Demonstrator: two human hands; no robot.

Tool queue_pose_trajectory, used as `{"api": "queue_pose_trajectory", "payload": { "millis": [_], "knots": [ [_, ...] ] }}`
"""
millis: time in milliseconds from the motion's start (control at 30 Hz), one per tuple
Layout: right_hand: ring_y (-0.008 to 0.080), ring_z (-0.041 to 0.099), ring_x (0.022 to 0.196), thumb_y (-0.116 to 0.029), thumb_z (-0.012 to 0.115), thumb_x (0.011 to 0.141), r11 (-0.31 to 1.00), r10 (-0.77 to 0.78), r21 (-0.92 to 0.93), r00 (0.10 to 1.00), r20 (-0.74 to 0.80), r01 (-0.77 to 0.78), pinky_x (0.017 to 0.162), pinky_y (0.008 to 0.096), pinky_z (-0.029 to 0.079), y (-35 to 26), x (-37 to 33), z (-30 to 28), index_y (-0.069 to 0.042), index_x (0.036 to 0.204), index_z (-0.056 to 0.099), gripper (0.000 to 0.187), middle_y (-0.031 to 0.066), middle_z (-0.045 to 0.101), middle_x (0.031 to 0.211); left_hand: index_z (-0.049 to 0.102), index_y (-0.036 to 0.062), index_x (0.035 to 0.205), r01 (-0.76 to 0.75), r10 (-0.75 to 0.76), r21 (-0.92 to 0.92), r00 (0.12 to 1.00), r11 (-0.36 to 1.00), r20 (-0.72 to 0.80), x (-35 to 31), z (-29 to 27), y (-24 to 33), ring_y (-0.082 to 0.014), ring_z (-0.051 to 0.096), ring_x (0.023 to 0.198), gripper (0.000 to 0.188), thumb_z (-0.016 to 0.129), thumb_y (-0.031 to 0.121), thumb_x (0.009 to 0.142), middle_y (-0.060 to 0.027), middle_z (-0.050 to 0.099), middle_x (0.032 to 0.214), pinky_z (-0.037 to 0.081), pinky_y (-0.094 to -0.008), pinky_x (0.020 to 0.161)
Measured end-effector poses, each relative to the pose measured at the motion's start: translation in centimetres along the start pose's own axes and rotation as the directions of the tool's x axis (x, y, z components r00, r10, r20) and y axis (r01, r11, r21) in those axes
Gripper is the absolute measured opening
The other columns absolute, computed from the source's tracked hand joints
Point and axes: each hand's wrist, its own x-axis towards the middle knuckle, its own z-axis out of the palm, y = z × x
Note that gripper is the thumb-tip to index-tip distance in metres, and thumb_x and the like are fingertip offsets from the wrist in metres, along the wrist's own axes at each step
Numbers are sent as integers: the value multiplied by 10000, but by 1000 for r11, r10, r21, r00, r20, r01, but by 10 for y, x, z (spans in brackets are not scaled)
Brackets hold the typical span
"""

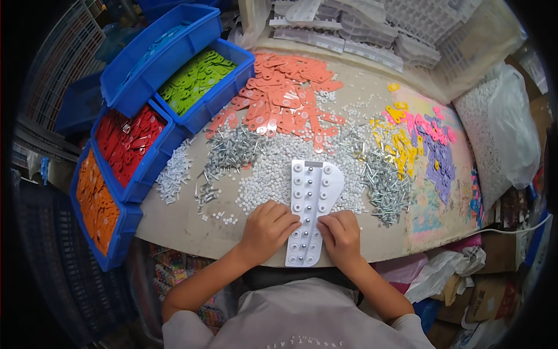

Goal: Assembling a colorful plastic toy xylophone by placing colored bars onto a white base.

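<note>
Desk [186, 224] strewn with parts, blue bins [152, 64] at 10 o'clock, white jig plate [313, 200] at centre, long, rounded top, two rows of round sockets with metal studs, left hand [266, 228] and right hand [340, 234] curled, fingertips pressing its lower edges, no grasp.

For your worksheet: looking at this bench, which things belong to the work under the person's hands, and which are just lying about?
In use:
left hand
right hand
white holed jig plate
small white washers
metal screws

Lying about:
salmon plastic tags
blue bin of green tags
blue bin of red tags
stacked white trays
</note>
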Motion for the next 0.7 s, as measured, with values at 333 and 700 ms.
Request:
{"api": "queue_pose_trajectory", "payload": {
  "millis": [333, 700],
  "knots": [
    [311, 603, 877, -36, 691, 862, 999, 15, -34, 997, -69, -18, 799, 395, 463, 52, 114, -18, -9, 964, 673, 108, 134, 648, 872, 688, 37, 822, 101, -122, -225, 989, 969, -83, 24, -6, -11, -249, 603, 775, 91, 770, 34, 781, -74, 642, 786, 463, -359, 706],
    [358, 613, 999, -80, 645, 869, 971, 105, -220, 993, 60, -90, 856, 449, 505, 166, 234, 44, -59, 1048, 647, 180, 150, 657, 1021, 732, 43, 936, 102, -105, -31, 991, 994, -83, 171, 10, -95, -293, 649, 841, 132, 708, 151, 865, -111, 695, 879, 508, -409, 776]
  ]
}}
